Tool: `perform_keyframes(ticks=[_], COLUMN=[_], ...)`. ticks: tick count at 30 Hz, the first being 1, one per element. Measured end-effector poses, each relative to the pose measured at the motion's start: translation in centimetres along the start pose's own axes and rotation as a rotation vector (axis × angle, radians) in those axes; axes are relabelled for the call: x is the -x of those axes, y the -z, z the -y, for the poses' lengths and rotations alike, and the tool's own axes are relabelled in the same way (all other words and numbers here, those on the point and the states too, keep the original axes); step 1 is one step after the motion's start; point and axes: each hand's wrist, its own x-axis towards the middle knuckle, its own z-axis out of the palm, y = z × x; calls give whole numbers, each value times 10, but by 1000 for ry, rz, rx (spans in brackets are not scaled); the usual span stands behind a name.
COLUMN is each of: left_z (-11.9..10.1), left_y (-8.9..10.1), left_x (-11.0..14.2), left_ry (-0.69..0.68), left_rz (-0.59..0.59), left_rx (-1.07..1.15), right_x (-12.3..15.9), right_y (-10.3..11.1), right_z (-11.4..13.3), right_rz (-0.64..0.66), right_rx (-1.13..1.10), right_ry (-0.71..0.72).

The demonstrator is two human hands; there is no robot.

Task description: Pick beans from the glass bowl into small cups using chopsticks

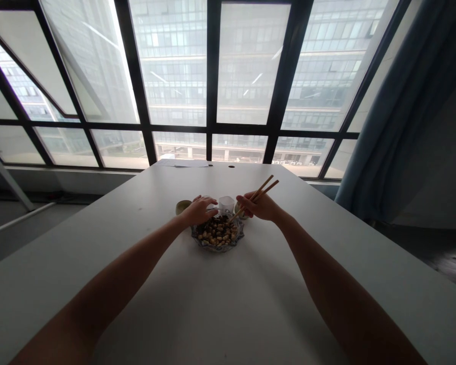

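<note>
My right hand (261,205) grips a pair of wooden chopsticks (264,188). Their lower tips reach into a scalloped clear glass bowl (217,248), over its right side. Light-brown nuts or beans (216,234) fill the front of this bowl, with darker pieces (221,219) at the back; their exact kind is too small to tell. My left hand (199,210) hovers at the bowl's back left edge, fingers and thumb apart, near a clear plastic cup (226,204). Whether it touches a clear rim there cannot be made out. Behind my right fingers, another small container is mostly hidden.
A small greenish round container (183,206) stands left of my left hand. White paper (184,163) lies at the far end of the white table (228,294). Large windows rise beyond it, and a blue curtain (399,116) hangs at the right.
</note>
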Motion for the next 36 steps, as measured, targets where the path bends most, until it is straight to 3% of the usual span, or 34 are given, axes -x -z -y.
perform_keyframes(ticks=[6,17,22,25,29,32,36], left_z=[2,-2,-2,11,44,65,76], left_y=[-8,-9,1,12,18,11,-2], left_x=[18,22,19,21,39,57,65], left_ry=[-10,2,42,92,154,209,247], left_rz=[-136,-139,-196,-247,-321,-411,-443], left_rx=[103,37,38,19,-40,-47,3], right_x=[-1,0,0,0,-1,-1,0], right_y=[-4,0,-1,-1,0,-1,-1], right_z=[-4,2,1,0,-3,-3,-1], right_rz=[52,-76,-66,-49,-76,-76,-78], right_rx=[45,34,36,24,6,-23,-58], right_ry=[1,-46,-88,-85,-89,-117,-160])
